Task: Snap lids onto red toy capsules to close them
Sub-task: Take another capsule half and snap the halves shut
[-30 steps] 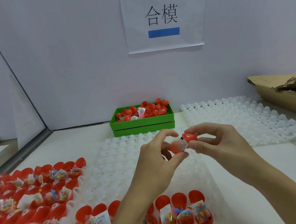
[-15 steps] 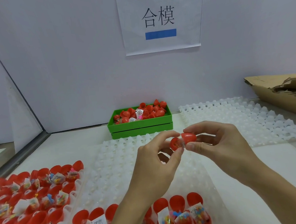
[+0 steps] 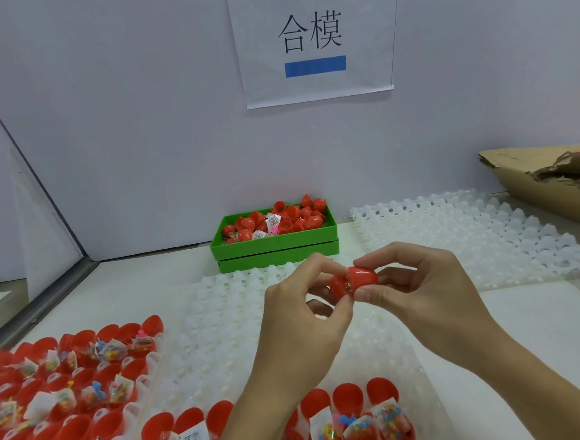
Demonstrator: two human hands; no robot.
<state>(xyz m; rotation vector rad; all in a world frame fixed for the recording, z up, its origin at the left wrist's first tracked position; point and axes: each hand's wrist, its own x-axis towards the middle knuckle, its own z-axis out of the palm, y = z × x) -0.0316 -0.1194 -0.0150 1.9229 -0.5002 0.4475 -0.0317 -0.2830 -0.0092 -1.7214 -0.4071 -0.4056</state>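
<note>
Above the white counter (image 3: 142, 292), my left hand (image 3: 299, 322) pinches the red plastic capsule base (image 3: 339, 285) between thumb and fingertips, while my right hand (image 3: 420, 289) pinches the red plastic lid (image 3: 363, 277), the two halves meeting at a narrow seam. Below lies a translucent white moulded tray (image 3: 220, 327) with open, toy-filled red capsules (image 3: 354, 425). Behind, a green plastic bin (image 3: 276, 246) holds loose red lids.

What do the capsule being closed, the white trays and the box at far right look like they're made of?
Capsule: glossy red plastic, going by the highlight on its shell. White trays: thin translucent moulded plastic, milky and dimpled. Box: brown corrugated cardboard, matte, with torn, creased flaps. Green bin: probably rigid plastic.
</note>
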